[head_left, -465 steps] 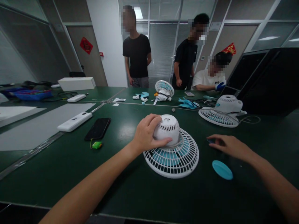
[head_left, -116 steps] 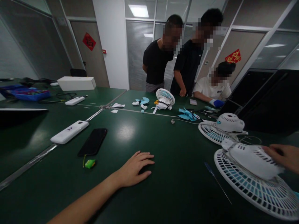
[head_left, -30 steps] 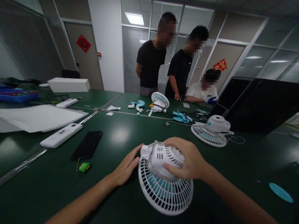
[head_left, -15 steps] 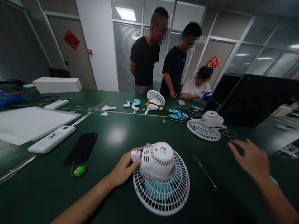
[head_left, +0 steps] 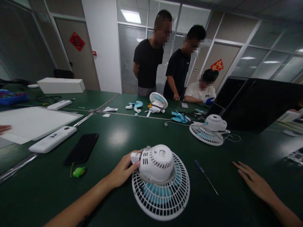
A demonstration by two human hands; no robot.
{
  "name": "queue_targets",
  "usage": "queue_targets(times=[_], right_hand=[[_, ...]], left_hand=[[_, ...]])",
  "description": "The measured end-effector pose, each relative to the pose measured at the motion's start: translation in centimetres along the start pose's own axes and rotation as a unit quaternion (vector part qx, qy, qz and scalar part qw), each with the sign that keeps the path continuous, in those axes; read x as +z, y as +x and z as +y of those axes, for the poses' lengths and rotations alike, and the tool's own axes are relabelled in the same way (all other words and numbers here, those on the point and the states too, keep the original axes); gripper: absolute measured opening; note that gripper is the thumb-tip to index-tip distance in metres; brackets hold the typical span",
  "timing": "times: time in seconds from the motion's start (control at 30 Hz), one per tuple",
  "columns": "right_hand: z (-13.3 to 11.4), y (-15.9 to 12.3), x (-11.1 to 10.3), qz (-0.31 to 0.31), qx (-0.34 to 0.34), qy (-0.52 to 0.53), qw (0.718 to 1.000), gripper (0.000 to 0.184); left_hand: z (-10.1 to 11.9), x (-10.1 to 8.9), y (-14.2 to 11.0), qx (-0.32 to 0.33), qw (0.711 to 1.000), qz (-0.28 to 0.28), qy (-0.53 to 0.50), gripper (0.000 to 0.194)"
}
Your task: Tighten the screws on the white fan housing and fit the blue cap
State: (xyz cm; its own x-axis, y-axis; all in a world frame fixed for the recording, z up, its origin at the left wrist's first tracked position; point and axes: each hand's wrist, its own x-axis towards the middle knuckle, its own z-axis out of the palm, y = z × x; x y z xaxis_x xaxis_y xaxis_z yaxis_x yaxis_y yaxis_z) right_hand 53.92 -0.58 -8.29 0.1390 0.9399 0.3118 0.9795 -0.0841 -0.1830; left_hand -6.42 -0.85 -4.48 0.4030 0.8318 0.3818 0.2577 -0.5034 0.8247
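Observation:
A white fan lies face down on the green table in front of me, its motor housing up and light-blue blades showing through the round grille. My left hand is closed around the white block at the housing's left side, thumb on top. A grey cord circles the base of the housing. To the right of the fan lies a screwdriver with a dark handle and a thin shaft. My right hand holds nothing; its fingers are stretched out low over or on the table, right of the screwdriver.
A second fan lies face down beyond, near a large black case. Another fan and blue blades sit farther back. A phone and white power bank are left. Several people are around; another person's hand shows far left.
My right hand has lowered toward the table and flattened out. My left hand stays on the fan. Another person's hand has come in at the far left edge.

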Motion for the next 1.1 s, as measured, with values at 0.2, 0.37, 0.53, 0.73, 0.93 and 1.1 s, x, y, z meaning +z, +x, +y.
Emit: queue_targets(times=[0.2,0.37,0.53,0.73,0.93,1.1], right_hand=[[-6.7,-1.1,0.7,-0.107,-0.072,0.058,0.990,0.060],[-12.9,-3.0,-0.1,-0.162,-0.124,0.083,0.975,0.054],[-15.4,-4.0,-0.5,-0.202,-0.137,0.093,0.965,0.053],[-15.9,-4.3,-0.9,-0.183,-0.120,0.108,0.970,0.057],[-15.6,-4.5,-0.8,-0.092,-0.125,0.110,0.982,0.055],[-15.9,-4.2,-0.6,-0.054,-0.158,0.116,0.979,0.040]], left_hand=[[-0.2,0.0,-0.1,0.002,1.000,0.002,0.010,0.046],[-0.2,0.0,0.0,0.004,1.000,0.005,0.015,0.046],[-0.3,0.0,0.0,0.001,1.000,0.002,0.022,0.045],[-0.3,-0.1,-0.1,-0.005,1.000,-0.007,0.018,0.046],[-0.3,-0.1,-0.1,-0.018,0.999,-0.007,0.034,0.047],[-0.2,-0.1,0.0,-0.014,0.999,-0.003,0.033,0.047]])
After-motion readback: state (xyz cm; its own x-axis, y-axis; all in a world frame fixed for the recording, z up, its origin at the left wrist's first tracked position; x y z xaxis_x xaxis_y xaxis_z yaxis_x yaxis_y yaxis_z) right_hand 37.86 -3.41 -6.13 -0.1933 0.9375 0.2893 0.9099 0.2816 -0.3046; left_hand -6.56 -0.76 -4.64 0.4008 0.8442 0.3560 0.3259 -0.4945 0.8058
